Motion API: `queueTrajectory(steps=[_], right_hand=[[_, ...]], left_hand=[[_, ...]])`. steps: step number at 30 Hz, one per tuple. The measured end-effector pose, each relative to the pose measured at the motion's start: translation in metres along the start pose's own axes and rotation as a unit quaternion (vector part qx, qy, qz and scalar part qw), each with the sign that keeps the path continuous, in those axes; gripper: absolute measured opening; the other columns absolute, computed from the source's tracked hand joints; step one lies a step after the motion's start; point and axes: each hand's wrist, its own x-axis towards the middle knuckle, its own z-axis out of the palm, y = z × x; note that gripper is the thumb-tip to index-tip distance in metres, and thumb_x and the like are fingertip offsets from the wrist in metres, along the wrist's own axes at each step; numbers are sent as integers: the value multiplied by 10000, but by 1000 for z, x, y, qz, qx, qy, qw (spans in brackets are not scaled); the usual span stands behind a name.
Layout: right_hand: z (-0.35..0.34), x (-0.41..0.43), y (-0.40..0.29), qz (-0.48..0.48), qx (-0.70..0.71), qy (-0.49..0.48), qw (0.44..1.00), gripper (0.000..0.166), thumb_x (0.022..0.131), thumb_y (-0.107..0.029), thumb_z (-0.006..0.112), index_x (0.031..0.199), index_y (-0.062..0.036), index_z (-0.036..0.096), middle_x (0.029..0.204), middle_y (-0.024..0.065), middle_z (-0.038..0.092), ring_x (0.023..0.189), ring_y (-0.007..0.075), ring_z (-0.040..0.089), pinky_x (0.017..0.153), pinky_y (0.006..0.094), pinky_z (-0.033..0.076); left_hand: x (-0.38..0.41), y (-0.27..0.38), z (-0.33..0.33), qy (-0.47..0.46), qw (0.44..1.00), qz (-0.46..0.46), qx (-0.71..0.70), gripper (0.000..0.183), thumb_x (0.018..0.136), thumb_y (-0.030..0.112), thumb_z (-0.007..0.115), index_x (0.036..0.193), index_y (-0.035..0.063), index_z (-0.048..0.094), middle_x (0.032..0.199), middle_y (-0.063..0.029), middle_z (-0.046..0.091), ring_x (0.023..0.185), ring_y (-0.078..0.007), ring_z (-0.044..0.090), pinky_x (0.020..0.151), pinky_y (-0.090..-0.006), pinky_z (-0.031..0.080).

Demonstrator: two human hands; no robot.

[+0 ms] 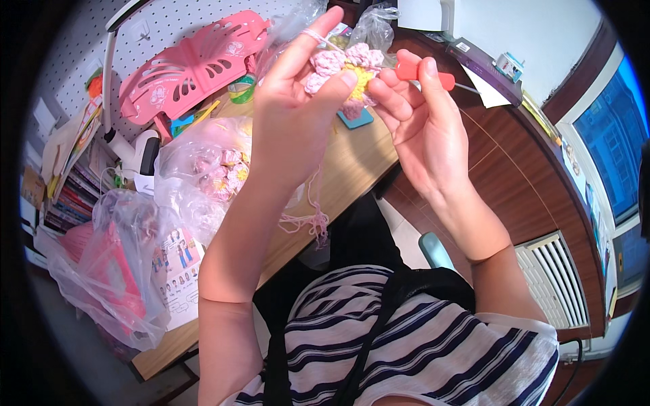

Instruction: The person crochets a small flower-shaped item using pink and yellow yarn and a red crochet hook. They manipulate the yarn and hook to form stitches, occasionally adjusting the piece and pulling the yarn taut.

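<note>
My left hand (299, 86) pinches a crocheted flower (361, 81) with pink petals and a yellow centre, its thumb on the yellow. Pink yarn (325, 39) loops around the raised index finger of that hand. Between the fingers of my right hand (421, 101) is a crochet hook (426, 76) with a red handle. The hook's thin metal shaft reaches the flower's upper petals; its tip is hard to make out there. Fingers of my right hand also touch the flower's edge. A loose tangle of pink yarn (317, 221) hangs over the table's front edge below.
On the wooden table (365, 152), a clear plastic bag (188, 152) holds several pink and yellow crocheted flowers (228, 177). Behind it stand a pink book stand (193, 66), green tape (241, 90) and a lamp (107, 81). Another plastic bag (111, 269) lies left, over a printed sheet (177, 274).
</note>
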Motion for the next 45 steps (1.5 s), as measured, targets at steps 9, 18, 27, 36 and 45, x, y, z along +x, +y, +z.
queueTrajectory(steps=[9, 18, 27, 36, 45], right_hand=[[14, -4, 11, 39, 52, 13, 998, 441, 993, -338, 463, 1263, 11, 460, 1021, 136, 651, 1012, 228, 639, 947, 348, 456], [-4, 7, 36, -473, -332, -120, 807, 282, 852, -67, 639, 1112, 39, 609, 1001, 166, 659, 831, 248, 660, 756, 318, 525], [-11, 30, 27, -657, -515, -143, 532, 498, 582, -145, 685, 1074, -72, 699, 844, -13, 532, 690, 149, 483, 598, 280, 363], [-4, 30, 15, -646, -490, -183, 557, 459, 607, -128, 681, 1062, -64, 704, 860, -4, 557, 716, 158, 513, 616, 278, 399], [3, 17, 5, -567, -418, -172, 689, 263, 703, -26, 743, 964, -32, 715, 825, 45, 597, 665, 175, 591, 585, 274, 475]], left_hand=[[-5, -5, 4, 93, 983, 50, 147, 571, 859, -57, 520, 1407, -37, 362, 1024, -33, 585, 835, -30, 518, 718, -164, 428], [-5, -13, -4, 80, 967, 119, 212, 546, 862, -48, 503, 1396, -25, 393, 924, -4, 605, 724, -7, 502, 642, -148, 412], [-8, 12, 8, 58, 994, 46, 83, 571, 883, -16, 478, 1429, -34, 314, 755, 25, 568, 629, 4, 477, 551, -136, 367], [-1, 20, -8, -42, 990, -48, -123, 615, 876, 35, 474, 1427, -90, 232, 855, -41, 587, 779, -73, 563, 708, -216, 450], [6, 17, -21, -82, 984, -103, -118, 605, 848, 90, 487, 1391, -106, 305, 1138, -175, 595, 1017, -193, 611, 910, -314, 479]])
